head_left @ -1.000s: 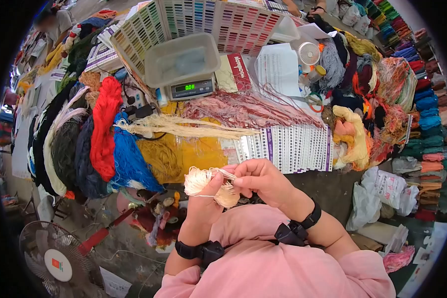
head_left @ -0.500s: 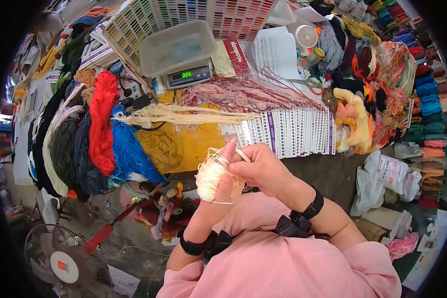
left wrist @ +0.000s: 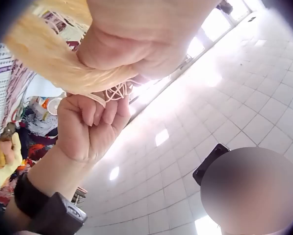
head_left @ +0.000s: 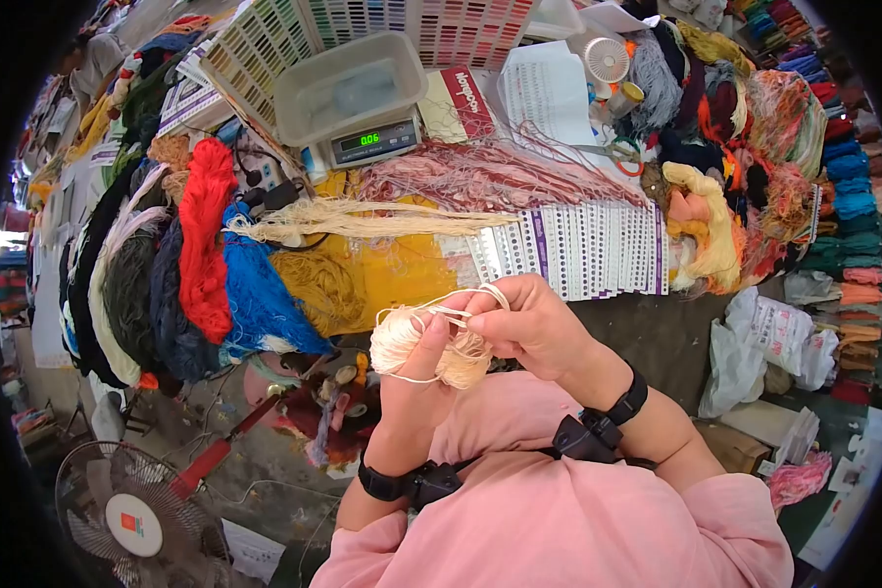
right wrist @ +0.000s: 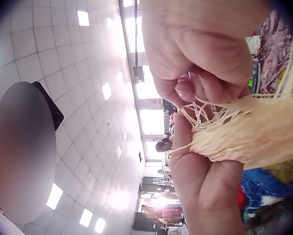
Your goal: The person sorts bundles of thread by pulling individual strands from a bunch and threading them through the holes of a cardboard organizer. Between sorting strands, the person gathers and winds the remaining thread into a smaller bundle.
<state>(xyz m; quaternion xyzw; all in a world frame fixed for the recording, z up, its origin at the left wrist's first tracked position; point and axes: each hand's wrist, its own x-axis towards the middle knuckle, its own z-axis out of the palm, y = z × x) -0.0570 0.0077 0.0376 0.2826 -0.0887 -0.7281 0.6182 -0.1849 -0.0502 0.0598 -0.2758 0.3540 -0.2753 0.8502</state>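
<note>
A cream yarn hank point(head_left: 394, 343) is bunched up in front of the chest, in my left hand point(head_left: 414, 387). The left thumb lies across its front, with the bundle bulging out on both sides. My right hand point(head_left: 531, 328) pinches loose strands point(head_left: 475, 294) at the hank's upper right, and a loop of them stands up over the fingers. The right wrist view shows the yarn point(right wrist: 254, 132) fanning into separate threads between both hands. Seen from the left wrist, the curled fingers of the right hand point(left wrist: 90, 122) sit close under the yarn point(left wrist: 43, 49).
Across the table lie a pale long skein point(head_left: 363, 223), pink-red threads point(head_left: 480, 176) and punched cards point(head_left: 588, 250). Behind them a scale point(head_left: 374, 142) reading 0.06 carries a plastic tub point(head_left: 348, 93). Red yarn point(head_left: 206, 235) and blue yarn point(head_left: 265, 294) hang at the left, above a floor fan point(head_left: 132, 519).
The hank tipped upright half a second ago and now lies more level again. My right hand has shifted slightly right, and a strand loop now rises higher over its fingers.
</note>
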